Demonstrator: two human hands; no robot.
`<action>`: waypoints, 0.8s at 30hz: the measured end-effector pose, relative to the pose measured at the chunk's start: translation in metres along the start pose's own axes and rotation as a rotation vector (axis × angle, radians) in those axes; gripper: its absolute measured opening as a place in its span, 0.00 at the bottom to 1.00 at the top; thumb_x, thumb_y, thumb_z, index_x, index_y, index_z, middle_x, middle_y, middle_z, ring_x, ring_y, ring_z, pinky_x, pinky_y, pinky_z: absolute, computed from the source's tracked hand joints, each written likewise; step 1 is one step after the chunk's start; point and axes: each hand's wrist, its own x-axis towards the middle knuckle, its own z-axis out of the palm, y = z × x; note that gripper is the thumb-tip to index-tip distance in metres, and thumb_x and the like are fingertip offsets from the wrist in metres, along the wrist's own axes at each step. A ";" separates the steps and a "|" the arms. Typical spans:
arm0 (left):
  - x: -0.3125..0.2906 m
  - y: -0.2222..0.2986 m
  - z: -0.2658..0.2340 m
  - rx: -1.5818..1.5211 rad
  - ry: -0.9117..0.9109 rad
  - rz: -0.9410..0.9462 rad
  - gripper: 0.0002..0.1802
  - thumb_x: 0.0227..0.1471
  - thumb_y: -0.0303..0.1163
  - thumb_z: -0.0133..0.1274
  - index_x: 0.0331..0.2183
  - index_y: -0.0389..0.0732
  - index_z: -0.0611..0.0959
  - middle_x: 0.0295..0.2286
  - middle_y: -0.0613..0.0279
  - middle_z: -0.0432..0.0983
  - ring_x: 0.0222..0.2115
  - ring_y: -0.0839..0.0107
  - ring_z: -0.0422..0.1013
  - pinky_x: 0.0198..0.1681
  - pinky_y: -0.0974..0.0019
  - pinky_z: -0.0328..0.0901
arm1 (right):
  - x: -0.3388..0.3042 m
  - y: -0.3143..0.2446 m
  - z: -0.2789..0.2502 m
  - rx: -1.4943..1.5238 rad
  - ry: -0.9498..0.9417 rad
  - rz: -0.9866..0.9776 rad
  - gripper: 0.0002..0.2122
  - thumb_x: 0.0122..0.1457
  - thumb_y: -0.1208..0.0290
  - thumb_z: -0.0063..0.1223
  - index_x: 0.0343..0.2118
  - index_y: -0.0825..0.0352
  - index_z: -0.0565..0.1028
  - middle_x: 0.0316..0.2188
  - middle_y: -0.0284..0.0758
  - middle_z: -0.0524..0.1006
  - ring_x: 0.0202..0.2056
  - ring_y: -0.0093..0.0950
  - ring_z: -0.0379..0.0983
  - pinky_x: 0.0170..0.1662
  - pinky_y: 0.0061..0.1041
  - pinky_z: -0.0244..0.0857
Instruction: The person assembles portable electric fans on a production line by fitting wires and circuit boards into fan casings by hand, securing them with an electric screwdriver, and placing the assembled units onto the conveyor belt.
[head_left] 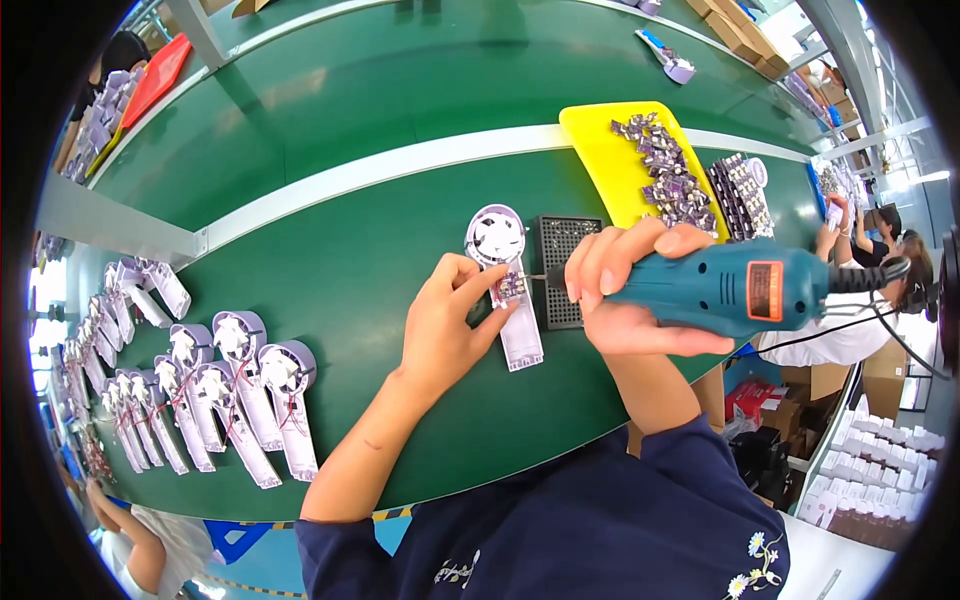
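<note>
A pale lilac handheld-fan half-shell [522, 342] lies on the green bench, its round end with white fan blades pointing away from me. Thumb and forefinger of my left hand [440, 318] pinch a small purple circuit board [511, 287] at the shell's neck. My right hand [632, 290] is wrapped round a teal electric screwdriver [715, 288], held nearly level. Its thin bit points left and reaches the board's right edge; whether it touches a screw is too small to tell. Just right of the shell, partly behind my right hand, sits a black perforated tray [562, 240].
A yellow tray [597, 150] with a heap of circuit boards stands beyond my right hand, beside stacked boards [738, 195]. Several fan shells with red wires [240, 400] line the left. A white rail [400, 165] crosses the bench. The screwdriver's black cable [868, 278] runs right. Other people work at both sides.
</note>
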 end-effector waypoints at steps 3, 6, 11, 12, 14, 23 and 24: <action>0.001 -0.001 0.001 -0.004 -0.028 -0.067 0.18 0.43 0.30 0.68 0.40 0.43 0.86 0.31 0.65 0.71 0.30 0.65 0.70 0.34 0.62 0.68 | -0.010 0.002 -0.002 -0.055 -0.011 0.031 0.45 0.48 0.18 0.36 0.50 0.60 0.64 0.26 0.36 0.70 0.17 0.26 0.66 0.18 0.27 0.64; 0.001 -0.007 0.004 0.018 0.000 -0.010 0.19 0.42 0.24 0.69 0.40 0.40 0.86 0.28 0.64 0.73 0.24 0.72 0.68 0.27 0.69 0.66 | -0.014 0.003 -0.001 -0.070 0.001 0.075 0.44 0.48 0.18 0.37 0.50 0.60 0.64 0.26 0.36 0.70 0.17 0.27 0.66 0.18 0.27 0.64; 0.003 -0.006 0.004 0.011 0.000 0.003 0.18 0.41 0.23 0.69 0.38 0.40 0.86 0.27 0.64 0.74 0.24 0.70 0.69 0.28 0.68 0.66 | -0.016 0.002 0.000 -0.061 -0.037 0.062 0.44 0.49 0.20 0.39 0.51 0.61 0.63 0.27 0.36 0.71 0.19 0.28 0.68 0.21 0.29 0.66; 0.002 -0.007 0.004 0.029 0.008 0.021 0.18 0.40 0.23 0.69 0.38 0.41 0.86 0.28 0.64 0.75 0.24 0.70 0.70 0.29 0.67 0.67 | -0.019 0.001 0.000 -0.062 -0.033 0.070 0.44 0.49 0.20 0.39 0.51 0.61 0.63 0.27 0.36 0.71 0.19 0.28 0.68 0.21 0.29 0.66; 0.001 -0.007 0.004 0.017 0.008 0.013 0.18 0.40 0.24 0.69 0.38 0.41 0.86 0.27 0.64 0.75 0.24 0.70 0.70 0.29 0.67 0.67 | -0.022 0.003 -0.001 -0.056 -0.018 0.088 0.44 0.49 0.20 0.40 0.50 0.61 0.64 0.27 0.36 0.71 0.19 0.28 0.69 0.21 0.29 0.67; 0.005 -0.005 0.004 0.011 -0.009 -0.018 0.18 0.40 0.23 0.68 0.39 0.40 0.86 0.29 0.63 0.75 0.25 0.69 0.71 0.30 0.65 0.68 | -0.028 0.017 -0.007 -0.070 -0.033 0.084 0.45 0.45 0.19 0.40 0.47 0.62 0.64 0.24 0.36 0.70 0.17 0.27 0.67 0.18 0.27 0.65; 0.007 -0.002 0.004 0.007 -0.024 -0.052 0.19 0.41 0.22 0.67 0.39 0.39 0.86 0.29 0.61 0.75 0.26 0.68 0.71 0.30 0.65 0.68 | -0.028 0.018 -0.009 -0.046 -0.031 0.068 0.45 0.44 0.19 0.41 0.47 0.62 0.64 0.24 0.36 0.70 0.17 0.27 0.66 0.18 0.27 0.65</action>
